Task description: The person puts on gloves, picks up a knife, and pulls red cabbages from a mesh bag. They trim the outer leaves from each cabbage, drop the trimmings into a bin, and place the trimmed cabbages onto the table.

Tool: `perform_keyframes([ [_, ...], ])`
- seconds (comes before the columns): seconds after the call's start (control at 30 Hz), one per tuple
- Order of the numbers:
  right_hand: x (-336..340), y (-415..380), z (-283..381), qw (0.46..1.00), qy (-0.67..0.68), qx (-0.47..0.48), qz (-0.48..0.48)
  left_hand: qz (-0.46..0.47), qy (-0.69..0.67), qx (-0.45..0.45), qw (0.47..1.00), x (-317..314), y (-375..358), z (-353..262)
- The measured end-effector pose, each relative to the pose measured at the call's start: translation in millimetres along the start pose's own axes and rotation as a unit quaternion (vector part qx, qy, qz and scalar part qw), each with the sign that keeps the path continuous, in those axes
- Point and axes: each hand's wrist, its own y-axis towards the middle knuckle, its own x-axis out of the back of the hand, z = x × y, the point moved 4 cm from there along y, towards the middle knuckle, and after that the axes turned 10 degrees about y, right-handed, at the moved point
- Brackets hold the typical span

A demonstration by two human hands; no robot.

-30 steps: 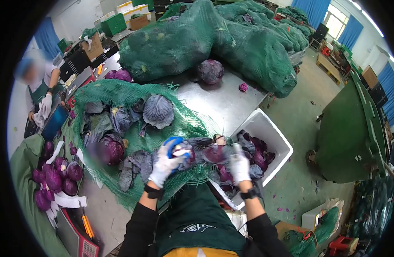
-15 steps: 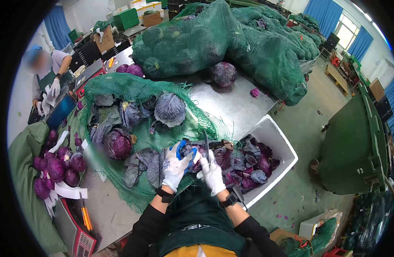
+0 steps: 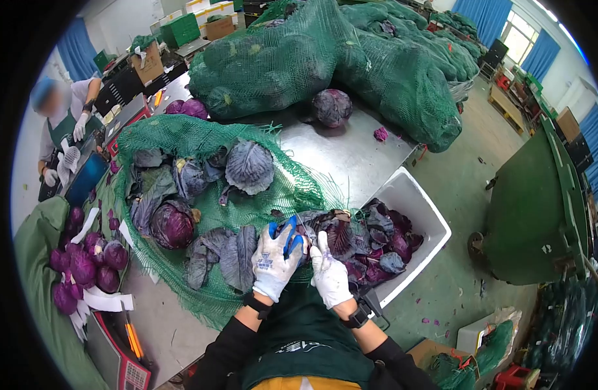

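My left hand (image 3: 277, 257), in a white glove with blue on the fingers, is wrapped round a purple cabbage (image 3: 303, 242) at the table's near edge. My right hand (image 3: 329, 273), in a white glove, is closed round a knife (image 3: 301, 224), whose thin blade is hard to make out beside the cabbage. Most of this cabbage is hidden by my hands. To the left, an opened green net (image 3: 292, 184) bears cabbages (image 3: 249, 167) and loose leaves (image 3: 238, 260). A white foam box (image 3: 435, 220) of purple leaves (image 3: 380, 244) stands just right of my right hand.
Full green net sacks (image 3: 266, 71) lie across the table's back, beside a single cabbage (image 3: 332, 108). Peeled cabbages (image 3: 84, 266) lie on green cloth at left, near a scale (image 3: 120, 351). A co-worker (image 3: 65, 117) stands at upper left. A green bin (image 3: 530, 201) is at right.
The view has shifted slightly. The knife blade, raised between my hands before, is now lower against the cabbage. My left hand's fingers have spread over it, and the co-worker's hands have moved apart.
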Motion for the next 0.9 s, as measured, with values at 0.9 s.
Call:
perform_keyframes([
  [0.9,20.3,93.3,-42.5,0.993,0.081,-0.082,0.024,0.077,-0.198,0.073,0.974,1.8,-5.2,30.8],
])
